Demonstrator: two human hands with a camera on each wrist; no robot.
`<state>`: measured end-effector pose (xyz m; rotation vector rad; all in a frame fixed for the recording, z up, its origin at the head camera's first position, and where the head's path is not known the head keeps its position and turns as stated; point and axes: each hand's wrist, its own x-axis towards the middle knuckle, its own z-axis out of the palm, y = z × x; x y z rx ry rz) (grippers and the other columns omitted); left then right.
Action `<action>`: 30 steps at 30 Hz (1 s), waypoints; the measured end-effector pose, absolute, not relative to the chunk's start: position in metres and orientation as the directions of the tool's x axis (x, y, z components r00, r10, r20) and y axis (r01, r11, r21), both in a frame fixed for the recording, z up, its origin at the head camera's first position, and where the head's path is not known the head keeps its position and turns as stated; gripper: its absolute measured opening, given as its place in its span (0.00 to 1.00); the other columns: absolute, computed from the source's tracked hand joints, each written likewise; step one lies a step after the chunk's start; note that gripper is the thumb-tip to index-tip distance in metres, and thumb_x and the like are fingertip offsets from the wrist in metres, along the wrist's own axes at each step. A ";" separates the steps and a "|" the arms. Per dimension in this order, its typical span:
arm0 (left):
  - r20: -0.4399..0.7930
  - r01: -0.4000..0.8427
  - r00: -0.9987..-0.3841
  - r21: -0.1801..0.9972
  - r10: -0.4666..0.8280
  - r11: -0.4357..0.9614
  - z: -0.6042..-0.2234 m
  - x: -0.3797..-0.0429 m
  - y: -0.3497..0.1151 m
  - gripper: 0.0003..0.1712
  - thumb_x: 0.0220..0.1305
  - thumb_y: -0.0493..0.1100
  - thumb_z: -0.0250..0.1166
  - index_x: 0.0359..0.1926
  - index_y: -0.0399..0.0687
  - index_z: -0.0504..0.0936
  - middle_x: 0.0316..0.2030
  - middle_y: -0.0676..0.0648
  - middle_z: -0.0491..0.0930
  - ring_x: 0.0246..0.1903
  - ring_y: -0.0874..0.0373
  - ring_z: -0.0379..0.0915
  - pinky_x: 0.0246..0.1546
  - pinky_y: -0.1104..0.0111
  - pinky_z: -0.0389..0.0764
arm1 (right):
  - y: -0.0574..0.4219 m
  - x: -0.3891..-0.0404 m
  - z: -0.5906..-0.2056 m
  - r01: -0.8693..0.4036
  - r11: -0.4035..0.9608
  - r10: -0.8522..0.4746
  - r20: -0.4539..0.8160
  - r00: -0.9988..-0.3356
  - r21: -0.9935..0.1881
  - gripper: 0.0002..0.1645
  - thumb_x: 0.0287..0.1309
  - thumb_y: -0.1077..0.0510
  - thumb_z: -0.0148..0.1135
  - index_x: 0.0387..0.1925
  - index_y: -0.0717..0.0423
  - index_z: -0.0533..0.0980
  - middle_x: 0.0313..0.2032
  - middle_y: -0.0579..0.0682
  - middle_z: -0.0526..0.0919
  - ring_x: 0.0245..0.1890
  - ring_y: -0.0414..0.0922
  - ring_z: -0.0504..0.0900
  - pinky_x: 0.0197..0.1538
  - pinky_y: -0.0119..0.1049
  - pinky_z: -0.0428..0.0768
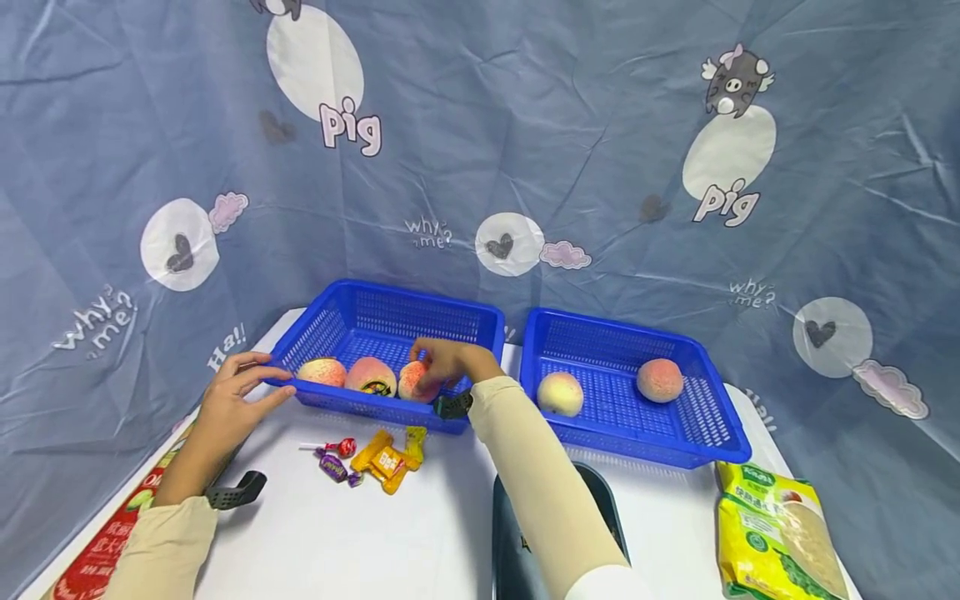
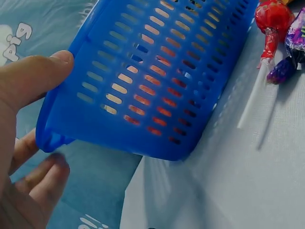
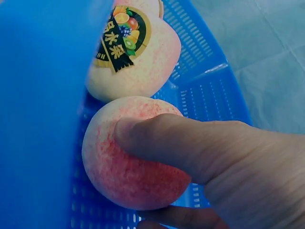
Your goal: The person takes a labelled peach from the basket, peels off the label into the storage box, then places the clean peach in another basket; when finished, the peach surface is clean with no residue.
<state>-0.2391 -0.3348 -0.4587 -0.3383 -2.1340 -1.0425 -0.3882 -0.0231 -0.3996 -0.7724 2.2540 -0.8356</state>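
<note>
My right hand point(image 1: 452, 360) reaches into the left blue basket point(image 1: 420, 310) and holds a peach point(image 1: 410, 382), with the thumb laid across its reddish side in the right wrist view and fingers beneath. Beside it in that basket sit a peach with a black-and-gold sticker point(image 3: 157, 62) and a paler peach point(image 1: 321, 371). At the basket's left front corner, my left hand point(image 1: 238, 398) grips the rim point(image 2: 50, 109), thumb on one side and fingers on the other. Two more peaches, one pale point(image 1: 560, 393) and one pinker point(image 1: 660, 380), lie apart in the right blue basket point(image 1: 615, 440).
In front of the left basket lie a red lollipop point(image 1: 346, 447), a purple-wrapped candy point(image 1: 332, 467), an orange-wrapped candy point(image 1: 386, 461) and a yellow one point(image 1: 416, 442). A dark tray point(image 1: 512, 546) sits under my right forearm. A yellow bag point(image 1: 776, 533) is at right, a red package point(image 1: 97, 542) at left.
</note>
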 end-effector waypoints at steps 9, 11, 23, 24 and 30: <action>0.692 0.505 -0.717 0.601 -0.087 0.619 -0.458 -0.239 -0.337 0.13 0.48 0.23 0.76 0.35 0.37 0.88 0.54 0.36 0.75 0.57 0.64 0.65 0.56 0.84 0.62 | -0.016 -0.391 -0.382 -0.530 0.585 -0.773 -0.224 -0.594 -0.614 0.27 0.52 0.67 0.72 0.52 0.57 0.70 0.32 0.49 0.79 0.30 0.39 0.77 0.35 0.30 0.78; 0.692 0.496 -0.716 0.597 -0.092 0.631 -0.459 -0.238 -0.336 0.12 0.49 0.24 0.76 0.35 0.37 0.88 0.54 0.36 0.76 0.57 0.64 0.65 0.56 0.84 0.61 | -0.006 -0.388 -0.370 -0.597 0.557 -0.791 -0.148 -0.593 -0.577 0.27 0.51 0.65 0.73 0.52 0.54 0.71 0.36 0.48 0.79 0.33 0.40 0.75 0.36 0.30 0.76; 0.675 0.458 -0.726 0.615 -0.129 0.642 -0.463 -0.233 -0.332 0.12 0.50 0.26 0.76 0.37 0.37 0.88 0.55 0.36 0.75 0.58 0.67 0.64 0.54 0.85 0.62 | 0.094 -0.289 -0.349 -0.850 0.225 -0.934 0.145 -0.328 -0.476 0.36 0.45 0.60 0.77 0.57 0.52 0.72 0.50 0.44 0.76 0.45 0.41 0.75 0.43 0.33 0.79; 0.671 0.452 -0.730 0.619 -0.133 0.642 -0.463 -0.233 -0.332 0.11 0.51 0.26 0.76 0.37 0.37 0.88 0.56 0.37 0.75 0.58 0.67 0.64 0.54 0.85 0.62 | 0.099 -0.281 -0.353 -0.855 0.214 -0.941 0.136 -0.310 -0.472 0.37 0.44 0.60 0.77 0.58 0.52 0.72 0.50 0.44 0.76 0.45 0.41 0.74 0.42 0.32 0.78; 0.643 0.452 -0.752 0.662 -0.143 0.598 -0.464 -0.235 -0.333 0.11 0.52 0.26 0.76 0.38 0.34 0.87 0.57 0.38 0.73 0.59 0.66 0.64 0.55 0.86 0.65 | 0.098 -0.247 -0.375 -0.865 0.206 -0.970 0.020 -0.242 -0.457 0.39 0.43 0.57 0.78 0.59 0.48 0.71 0.52 0.43 0.74 0.47 0.34 0.73 0.47 0.24 0.75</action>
